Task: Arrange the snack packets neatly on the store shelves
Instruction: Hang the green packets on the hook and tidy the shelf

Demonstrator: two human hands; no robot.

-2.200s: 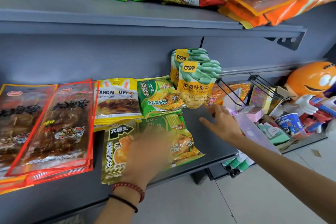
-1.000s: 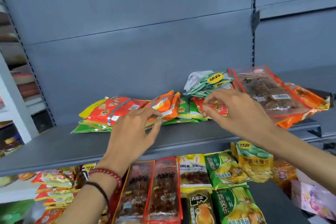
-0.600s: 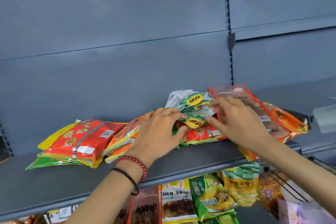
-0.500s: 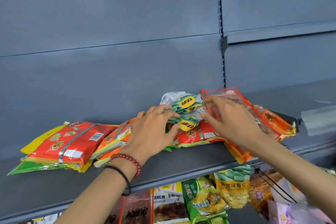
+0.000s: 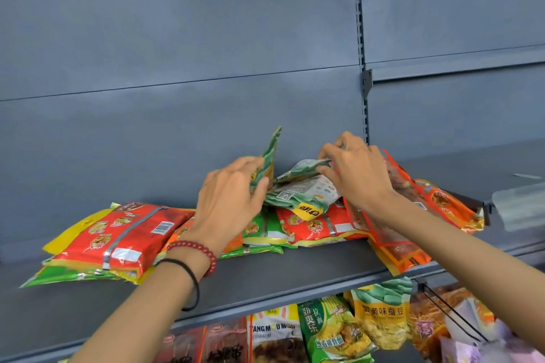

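Lifted clear of the heap within the last half-second and tipped nearly upright against the grey back panel: one green packet, flat among its fellows a moment earlier. Gripped low down by the left hand, fingers curled behind, thumb across the near face. Alongside, pinched at its upper edge between thumb and forefinger of the right hand: a pale packet, back side showing, topmost of the loose green pile resting on red packets mid-shelf.

Further left on the same upper shelf, a red stack over yellow and green bags. To the right, under the right wrist, a clear red-edged pouch and orange packets hanging over the shelf lip. Below, ranged in a row, lower-shelf packets.

Seemingly midway through picking matching green packets out of a mixed heap, one per hand, with tidying of this shelf barely begun. Called for next, by the look of it: bringing the two together facing the same way, squaring the edges, then setting them down on a bare stretch of shelf. Worth watching: slippery film, and the overhanging orange packets close to the right forearm.
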